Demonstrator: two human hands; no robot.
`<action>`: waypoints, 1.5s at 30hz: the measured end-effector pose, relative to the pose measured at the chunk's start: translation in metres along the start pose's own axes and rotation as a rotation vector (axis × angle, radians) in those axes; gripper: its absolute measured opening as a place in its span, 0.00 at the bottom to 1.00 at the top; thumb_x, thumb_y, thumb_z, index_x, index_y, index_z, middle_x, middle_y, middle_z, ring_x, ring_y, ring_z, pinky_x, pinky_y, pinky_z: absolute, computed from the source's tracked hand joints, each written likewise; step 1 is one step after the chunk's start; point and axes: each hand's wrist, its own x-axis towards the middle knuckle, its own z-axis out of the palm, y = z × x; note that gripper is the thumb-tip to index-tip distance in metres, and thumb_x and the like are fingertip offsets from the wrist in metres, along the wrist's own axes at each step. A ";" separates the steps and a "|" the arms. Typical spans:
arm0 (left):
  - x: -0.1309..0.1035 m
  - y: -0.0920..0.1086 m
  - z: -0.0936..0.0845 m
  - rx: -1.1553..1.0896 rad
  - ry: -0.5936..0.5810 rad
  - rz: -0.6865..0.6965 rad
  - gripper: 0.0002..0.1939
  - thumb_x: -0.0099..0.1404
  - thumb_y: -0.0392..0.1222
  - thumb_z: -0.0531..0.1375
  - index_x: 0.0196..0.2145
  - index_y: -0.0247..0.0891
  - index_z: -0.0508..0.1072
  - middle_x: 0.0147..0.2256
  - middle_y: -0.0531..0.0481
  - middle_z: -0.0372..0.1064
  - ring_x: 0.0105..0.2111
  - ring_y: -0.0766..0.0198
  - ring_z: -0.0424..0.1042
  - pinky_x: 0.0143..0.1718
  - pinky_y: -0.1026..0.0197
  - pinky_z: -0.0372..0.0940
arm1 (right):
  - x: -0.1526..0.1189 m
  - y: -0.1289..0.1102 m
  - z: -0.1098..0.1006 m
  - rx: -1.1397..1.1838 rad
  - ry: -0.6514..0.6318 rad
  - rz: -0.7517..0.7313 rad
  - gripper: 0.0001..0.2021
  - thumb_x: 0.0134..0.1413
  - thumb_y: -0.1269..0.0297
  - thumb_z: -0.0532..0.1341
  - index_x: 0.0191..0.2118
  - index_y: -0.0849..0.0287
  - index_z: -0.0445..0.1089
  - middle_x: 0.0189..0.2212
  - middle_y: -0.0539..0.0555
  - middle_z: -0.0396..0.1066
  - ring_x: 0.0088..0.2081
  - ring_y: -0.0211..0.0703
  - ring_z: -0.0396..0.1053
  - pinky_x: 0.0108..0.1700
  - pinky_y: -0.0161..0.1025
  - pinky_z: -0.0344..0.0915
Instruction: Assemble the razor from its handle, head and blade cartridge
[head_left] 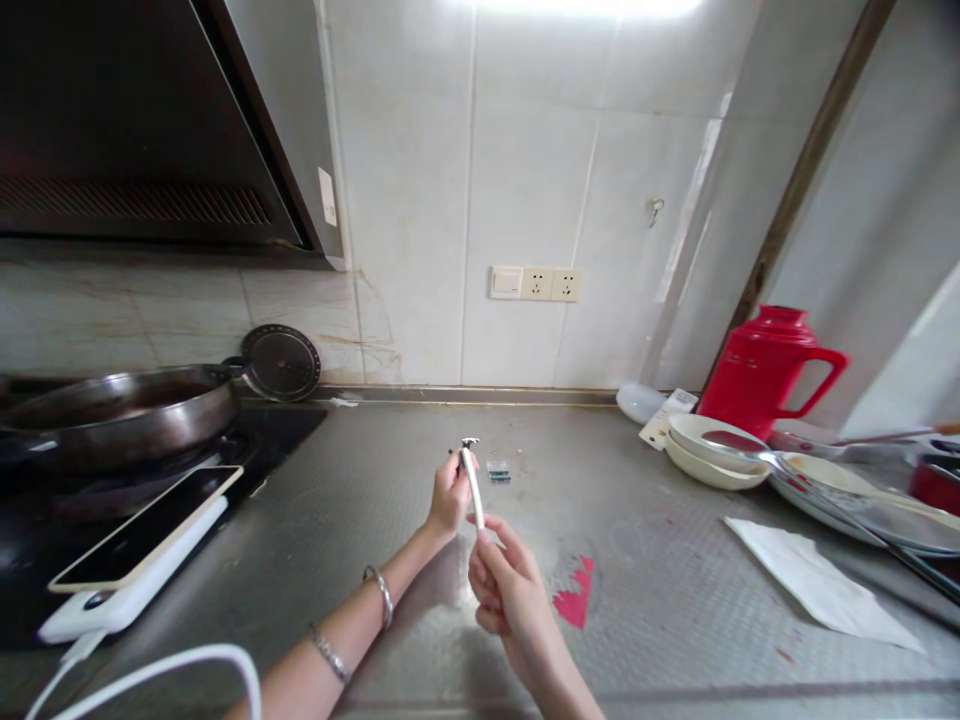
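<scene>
Over the grey, textured metal surface (pixel 652 630), seen from the head view, both hands are on one object: a slim, off-white, gently curved stick (pixel 475 488) with a small dark-and-silver piece (pixel 469 441) at its far end. It's up in the middle of the scene, smooth and plain along its length, and no lettering shows on it. The left hand (pixel 448 497), with two silver bracelets (pixel 379 597) along its arm, has its grip closed in around the far end, fingers bunched by that dark piece; whether the two parts are joined, I can't tell. And the right hand (pixel 506 580): a narrow grip, thumb and fingers pinching the near end!

Just beyond the hands, to the right, lies a small, clear, flat item with a blue-green band (pixel 499 471), too small to make out further. Writing, then: pale marks on the glossy red plastic jug (pixel 757 370), but not legible; fine print on the white rectangular card (pixel 667 418) beside it, too blurred to read; and a white rectangular label (pixel 327 196) on the dark range hood (pixel 150 110), unreadable as well.
</scene>
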 end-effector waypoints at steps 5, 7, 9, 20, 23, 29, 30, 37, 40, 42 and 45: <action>-0.002 0.005 0.002 0.041 0.006 0.004 0.19 0.57 0.57 0.55 0.25 0.38 0.59 0.17 0.60 0.49 0.15 0.74 0.49 0.16 0.69 0.45 | 0.005 -0.005 0.003 0.027 0.038 -0.064 0.22 0.43 0.48 0.63 0.43 0.53 0.62 0.17 0.40 0.51 0.15 0.24 0.39 0.14 0.25 0.32; -0.002 0.008 0.003 0.050 0.005 0.004 0.19 0.57 0.57 0.56 0.24 0.38 0.59 0.17 0.60 0.49 0.15 0.75 0.48 0.16 0.69 0.46 | 0.007 -0.004 0.003 0.051 0.041 -0.068 0.23 0.42 0.48 0.64 0.43 0.53 0.62 0.17 0.39 0.50 0.15 0.25 0.39 0.14 0.25 0.32; -0.002 0.010 0.003 0.019 0.001 -0.011 0.19 0.57 0.57 0.56 0.25 0.38 0.58 0.16 0.61 0.48 0.15 0.75 0.47 0.15 0.69 0.45 | 0.006 0.002 0.002 0.068 0.054 -0.044 0.24 0.41 0.47 0.64 0.42 0.52 0.62 0.17 0.39 0.50 0.15 0.25 0.39 0.15 0.25 0.32; 0.001 -0.003 -0.004 0.066 -0.037 0.016 0.18 0.60 0.57 0.54 0.27 0.38 0.60 0.17 0.61 0.48 0.15 0.74 0.48 0.16 0.69 0.45 | 0.008 0.002 0.006 0.045 0.066 -0.095 0.22 0.43 0.48 0.63 0.43 0.52 0.61 0.17 0.40 0.50 0.15 0.26 0.39 0.15 0.26 0.32; 0.008 -0.006 -0.012 0.090 -0.053 0.030 0.18 0.61 0.57 0.52 0.29 0.38 0.60 0.17 0.61 0.47 0.15 0.74 0.46 0.16 0.68 0.44 | 0.005 0.011 0.001 0.028 0.065 -0.056 0.23 0.43 0.47 0.63 0.43 0.52 0.61 0.18 0.41 0.52 0.15 0.26 0.39 0.15 0.27 0.34; 0.024 -0.006 -0.027 0.261 -0.141 0.055 0.16 0.64 0.53 0.50 0.29 0.37 0.63 0.20 0.58 0.52 0.20 0.71 0.54 0.24 0.67 0.51 | 0.020 -0.022 -0.025 -0.344 0.201 -0.428 0.15 0.48 0.49 0.60 0.32 0.56 0.66 0.20 0.48 0.58 0.21 0.34 0.54 0.21 0.32 0.50; 0.025 -0.005 -0.028 0.277 -0.148 0.065 0.16 0.63 0.53 0.50 0.29 0.37 0.63 0.21 0.58 0.53 0.22 0.71 0.54 0.25 0.67 0.51 | 0.026 -0.035 -0.031 -0.434 0.228 -0.468 0.15 0.48 0.49 0.59 0.32 0.57 0.66 0.20 0.48 0.59 0.22 0.35 0.54 0.21 0.32 0.49; 0.026 0.004 -0.026 0.286 -0.233 0.085 0.18 0.61 0.55 0.52 0.27 0.36 0.65 0.23 0.56 0.55 0.25 0.68 0.54 0.28 0.66 0.50 | 0.069 -0.104 -0.079 -1.103 0.217 -0.522 0.26 0.48 0.42 0.54 0.17 0.61 0.65 0.13 0.46 0.49 0.19 0.33 0.48 0.22 0.33 0.43; 0.025 0.007 -0.024 0.298 -0.297 0.069 0.18 0.61 0.55 0.53 0.25 0.36 0.65 0.21 0.56 0.53 0.25 0.67 0.53 0.27 0.66 0.48 | 0.082 -0.113 -0.091 -1.283 0.037 -0.438 0.27 0.47 0.41 0.54 0.16 0.62 0.68 0.12 0.46 0.47 0.18 0.32 0.46 0.22 0.33 0.41; 0.024 0.008 -0.023 0.305 -0.334 0.053 0.18 0.61 0.55 0.53 0.25 0.37 0.64 0.21 0.56 0.51 0.24 0.68 0.52 0.27 0.66 0.46 | 0.088 -0.113 -0.092 -1.331 -0.054 -0.428 0.27 0.46 0.41 0.55 0.17 0.63 0.69 0.12 0.46 0.47 0.19 0.31 0.46 0.21 0.33 0.41; 0.022 0.011 -0.021 0.305 -0.377 0.033 0.17 0.61 0.54 0.53 0.24 0.37 0.63 0.20 0.57 0.50 0.24 0.68 0.50 0.26 0.66 0.45 | 0.091 -0.109 -0.088 -1.343 -0.114 -0.437 0.27 0.46 0.41 0.55 0.17 0.63 0.70 0.13 0.46 0.48 0.19 0.31 0.46 0.21 0.33 0.41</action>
